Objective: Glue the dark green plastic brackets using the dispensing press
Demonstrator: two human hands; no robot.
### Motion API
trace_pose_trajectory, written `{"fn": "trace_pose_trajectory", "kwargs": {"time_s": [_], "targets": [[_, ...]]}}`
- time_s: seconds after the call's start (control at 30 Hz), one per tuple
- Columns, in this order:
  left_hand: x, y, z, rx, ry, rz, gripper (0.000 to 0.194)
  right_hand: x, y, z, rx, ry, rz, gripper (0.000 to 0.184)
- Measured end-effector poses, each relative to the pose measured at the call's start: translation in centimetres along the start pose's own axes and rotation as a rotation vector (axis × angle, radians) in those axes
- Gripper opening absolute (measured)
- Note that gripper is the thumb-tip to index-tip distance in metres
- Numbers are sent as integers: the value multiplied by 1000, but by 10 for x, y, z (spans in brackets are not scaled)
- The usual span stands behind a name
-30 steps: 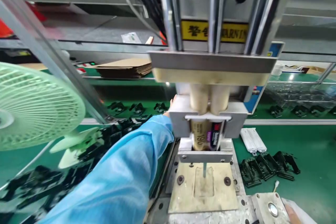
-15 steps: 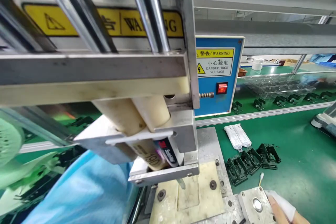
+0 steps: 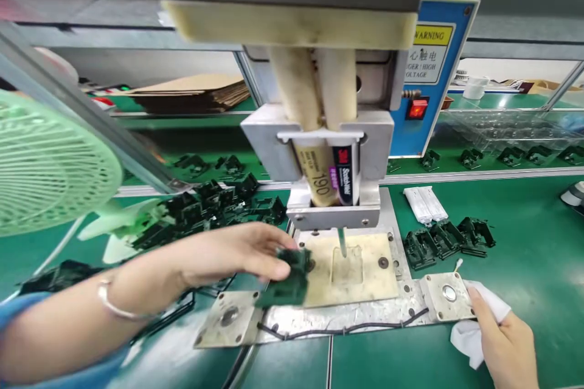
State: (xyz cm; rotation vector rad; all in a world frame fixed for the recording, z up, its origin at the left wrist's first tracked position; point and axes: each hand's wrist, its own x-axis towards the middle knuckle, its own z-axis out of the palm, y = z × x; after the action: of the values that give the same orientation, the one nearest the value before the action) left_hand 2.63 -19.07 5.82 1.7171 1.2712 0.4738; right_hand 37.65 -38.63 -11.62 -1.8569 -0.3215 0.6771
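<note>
My left hand reaches in from the left, its thumb and fingers closed on a dark plastic housing, slightly blurred. This part is over the left end of the cream fixture plate, beside the recess in its middle. Above that recess points the nozzle of an adhesive dispenser, which holds a two-barrel cartridge. At lower right my right hand grips a crumpled white cloth. Its fingertips are at the edge of the metal button block.
More dark housings are heaped at left, behind my forearm; several stand at right near white cartridges. A green fan stands at far left. The blue control box has a lit red switch. A second button block flanks the plate.
The view has pulled back and turned left. My left hand has come into sight with the housing, where only a blue sleeve showed before. My right hand stays by the right button block.
</note>
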Motion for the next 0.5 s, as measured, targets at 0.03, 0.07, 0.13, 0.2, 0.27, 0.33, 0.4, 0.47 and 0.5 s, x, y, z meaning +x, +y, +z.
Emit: {"fn": "trace_pose_trajectory", "kwargs": {"time_s": [0.03, 0.07, 0.13, 0.2, 0.27, 0.33, 0.4, 0.47, 0.5], "targets": [[-4, -4, 8, -70, -186, -119, 54, 2, 2, -1, -10, 9, -6, 71], [-6, -7, 18, -152, -340, -223, 56, 4, 3, -3, -21, 17, -16, 72], [-4, -9, 39, -302, -483, -315, 57, 5, 4, -4, -37, 13, -25, 74], [3, -9, 56, -390, -472, -256, 50, 3, 3, -5, -42, -10, -17, 74], [13, -9, 66, -413, -454, -175, 46, -2, 0, -3, -32, -11, -48, 70], [23, -10, 71, -345, -378, -84, 52, -10, -5, 0, -24, 12, -101, 65], [27, -13, 75, -239, -277, 9, 59, -17, -9, 3, -15, 37, -145, 61], [25, -15, 78, -160, -210, 79, 61, -20, -11, 4, -17, 41, -156, 60], [22, -16, 80, -129, -190, 104, 59, -20, -11, 4, -17, 40, -154, 60]]}}
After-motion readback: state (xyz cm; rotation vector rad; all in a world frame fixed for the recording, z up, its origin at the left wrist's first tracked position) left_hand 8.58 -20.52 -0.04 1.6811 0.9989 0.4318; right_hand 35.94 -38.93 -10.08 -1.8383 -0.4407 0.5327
